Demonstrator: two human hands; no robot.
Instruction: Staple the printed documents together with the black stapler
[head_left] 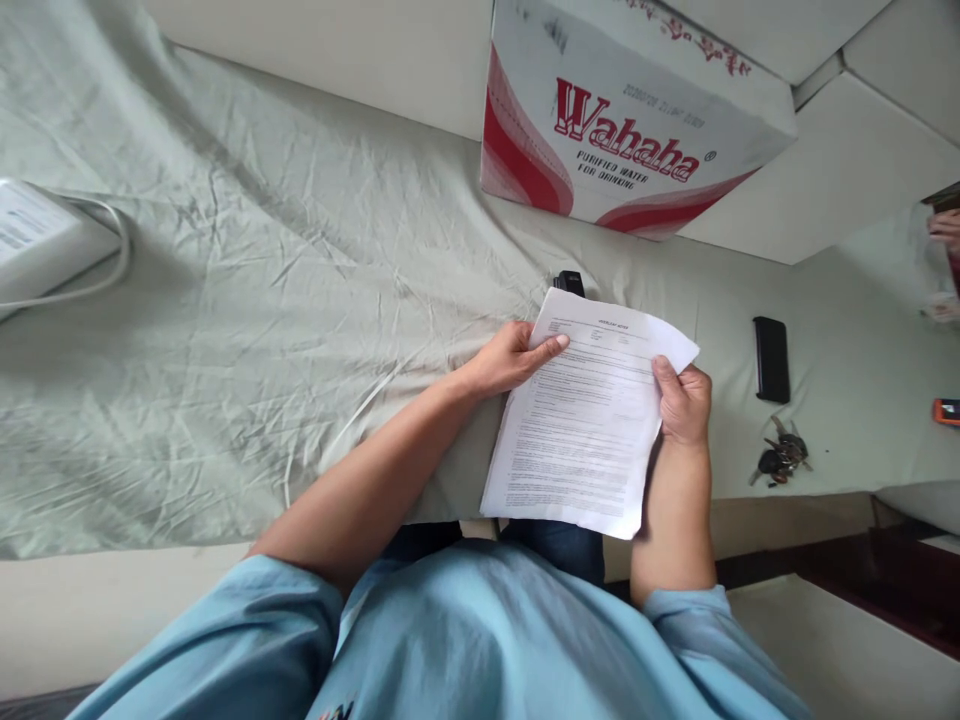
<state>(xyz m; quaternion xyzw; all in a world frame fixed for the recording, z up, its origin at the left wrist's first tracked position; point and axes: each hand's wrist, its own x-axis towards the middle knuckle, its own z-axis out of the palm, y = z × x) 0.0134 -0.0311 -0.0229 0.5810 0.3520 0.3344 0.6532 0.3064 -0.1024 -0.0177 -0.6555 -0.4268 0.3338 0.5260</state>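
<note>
Both hands hold a thin stack of printed sheets [589, 415] above the near edge of the cloth [262, 300], just in front of the Wahaha box [637, 130]. The left hand [510, 358] pinches the stack's upper left edge, thumb on top of the page, fingers hidden beneath. The right hand [684, 400] pinches the right edge, thumb on the printed face, fingers curled behind. The stack tilts, its near end hanging out past the cloth edge over the lap. Handling judgement: light, limp paper; it would sag if held by one corner, and loose sheets could fan or slide against each other since no staple or clip is visible. The two-edge pinch keeps it flat; best holds are opposite long edges, thumbs on top. Edges crease easily under hard pressure. A small dark object [568, 282], partly hidden, lies between the sheets and the box. Right of the box and nearer the person lie a black case [772, 358] and a key bunch [784, 455]. Far left of the box, a white device [41, 240] with a cable. Another person's hand [946, 228] shows at the right frame edge.
</note>
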